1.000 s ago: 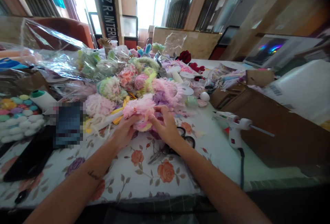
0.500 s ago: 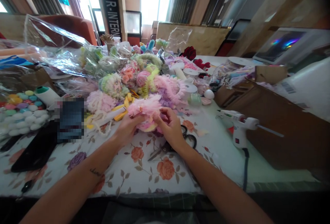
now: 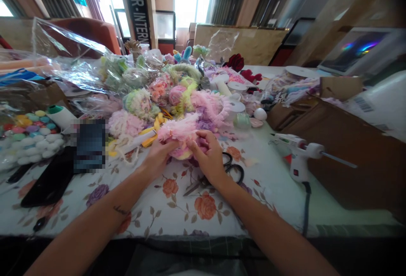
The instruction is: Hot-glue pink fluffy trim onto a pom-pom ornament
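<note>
A fluffy pink bundle of yarn (image 3: 179,130), with a yellowish patch on its underside, is held between both hands over the flowered cloth. My left hand (image 3: 160,153) grips its left side, thumb on the near face. On the right side, my right hand (image 3: 207,151) pinches it with thumb and fingers; the fingertips are partly hidden. Black-handled scissors (image 3: 235,173) lie under and beside my right wrist, blades pointing left. Just behind the bundle rises a heap of fuzzy yarn (image 3: 211,106) in pink, purple and green.
A white glue gun (image 3: 300,155) stands at the right before a brown cardboard box (image 3: 345,161). To the left lie a black phone (image 3: 47,178), a bag of coloured and white pompoms (image 3: 34,140) and a white cone spool (image 3: 60,117). Clear plastic wrap (image 3: 72,47) covers things behind.
The view has shifted slightly, so the table things sit a little farther right. Both hands keep hold of the pink yarn bundle in nearly the same pose.
</note>
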`<state>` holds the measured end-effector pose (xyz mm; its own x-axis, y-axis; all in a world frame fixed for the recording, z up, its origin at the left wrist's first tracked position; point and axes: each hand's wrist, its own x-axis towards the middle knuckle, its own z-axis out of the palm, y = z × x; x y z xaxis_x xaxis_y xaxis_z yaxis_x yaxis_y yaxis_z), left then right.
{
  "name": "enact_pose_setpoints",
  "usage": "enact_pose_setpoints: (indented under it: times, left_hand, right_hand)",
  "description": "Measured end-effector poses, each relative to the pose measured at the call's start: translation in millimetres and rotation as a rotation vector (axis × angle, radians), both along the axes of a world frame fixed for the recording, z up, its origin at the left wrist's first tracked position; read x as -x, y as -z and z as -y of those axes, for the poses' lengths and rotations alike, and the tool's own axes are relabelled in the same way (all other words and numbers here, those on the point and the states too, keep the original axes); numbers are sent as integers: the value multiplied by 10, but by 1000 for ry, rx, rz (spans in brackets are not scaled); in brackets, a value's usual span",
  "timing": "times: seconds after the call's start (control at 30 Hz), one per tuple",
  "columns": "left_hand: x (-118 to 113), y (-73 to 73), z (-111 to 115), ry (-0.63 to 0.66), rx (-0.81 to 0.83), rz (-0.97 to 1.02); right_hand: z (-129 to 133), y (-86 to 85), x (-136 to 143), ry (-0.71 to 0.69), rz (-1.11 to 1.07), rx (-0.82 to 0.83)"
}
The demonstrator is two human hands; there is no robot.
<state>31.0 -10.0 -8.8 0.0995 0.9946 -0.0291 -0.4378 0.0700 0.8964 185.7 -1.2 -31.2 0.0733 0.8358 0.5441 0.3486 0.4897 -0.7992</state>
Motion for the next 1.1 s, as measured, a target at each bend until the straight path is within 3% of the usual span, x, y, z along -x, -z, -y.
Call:
enact_pose_setpoints:
  times: [0.47,0.7,0.93,1.1]
  left_hand:
    - [-38,-27,38,-69,11,50]
    - [-31,-4,42,-77,76,104]
    - [20,-38,-11,51,147,197]
    - [15,-40,1,29,136,176]
  right_hand:
    - [33,29,20,46,113,-172]
    - [20,18,27,34,81,-127]
    - [-15,-43,-3,48,-40,101]
    - [-11,-44,-6,53,-38,100]
